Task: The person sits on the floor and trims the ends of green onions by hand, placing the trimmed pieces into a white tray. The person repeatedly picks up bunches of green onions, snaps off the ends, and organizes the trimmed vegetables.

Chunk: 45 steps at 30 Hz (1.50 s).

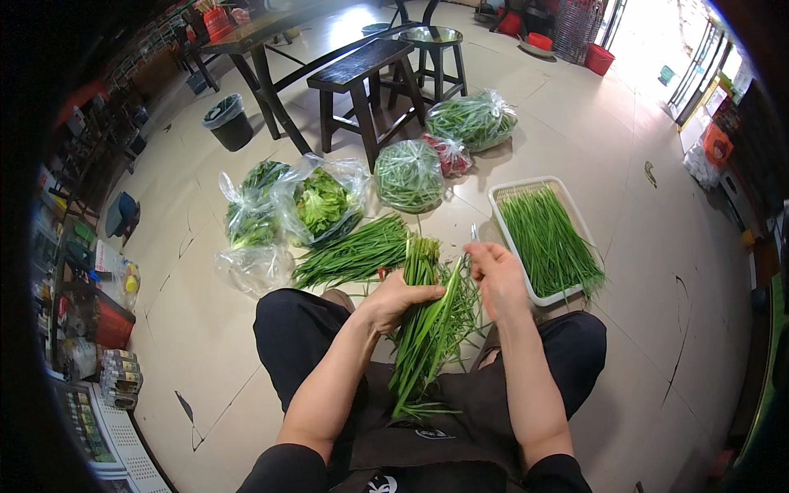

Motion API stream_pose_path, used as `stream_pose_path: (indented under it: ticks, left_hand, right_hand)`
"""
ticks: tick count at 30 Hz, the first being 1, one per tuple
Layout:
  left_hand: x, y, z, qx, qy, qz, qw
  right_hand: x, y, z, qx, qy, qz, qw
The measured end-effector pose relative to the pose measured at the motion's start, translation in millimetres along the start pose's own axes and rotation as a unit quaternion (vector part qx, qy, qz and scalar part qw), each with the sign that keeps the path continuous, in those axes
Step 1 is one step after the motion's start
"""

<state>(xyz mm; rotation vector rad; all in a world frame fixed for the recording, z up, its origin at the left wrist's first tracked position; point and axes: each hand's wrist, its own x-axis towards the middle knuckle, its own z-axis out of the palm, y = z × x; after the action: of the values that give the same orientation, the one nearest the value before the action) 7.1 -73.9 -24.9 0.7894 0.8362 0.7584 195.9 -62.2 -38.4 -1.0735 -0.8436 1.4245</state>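
Note:
My left hand (397, 299) grips a bunch of garlic chives (422, 259), its pale cut ends pointing away from me and the green leaves hanging over my apron. Beside it, my right hand (498, 276) is closed around a small metal tool (474, 232); only its bright tip shows, so I cannot tell whether it is a knife or scissors. Loose leaf scraps (465, 311) lie below, between my legs. Another heap of garlic chives (357, 246) rests on the floor beyond my left hand. To the right, a white plastic basket (537, 302) holds more, laid lengthwise.
Ahead on the tiles sit clear bags of leafy lettuce (323, 206), green beans (408, 175), other greens (471, 120) and red peppers (453, 157). A dark wooden bench (363, 65), a round stool (431, 38) and a lined bin (229, 126) stand beyond. Shelving and a fridge (92, 425) line the left.

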Motion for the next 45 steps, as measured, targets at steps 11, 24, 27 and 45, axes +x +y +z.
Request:
stream_pose_path:
  ticks: [11,24,27,45]
  left_hand:
    - [2,-7,-7,-0.092,-0.018,-0.027,0.995]
    - [16,10,-3,0.217,0.043,0.147,0.964]
    - [17,11,-7,0.223,0.070,0.115,0.965]
    - [3,24,-5,0.109,0.078,0.090,0.987]
  right_hand:
    - [-13,-8,12,0.112,-0.159,0.106,0.975]
    - [-9,5,13,-0.018,-0.097,0.050,0.994]
    - [-11,1,13,-0.016,-0.114,0.064,0.991]
    - [-19,5,20,0.048,-0.163,0.131,0.977]
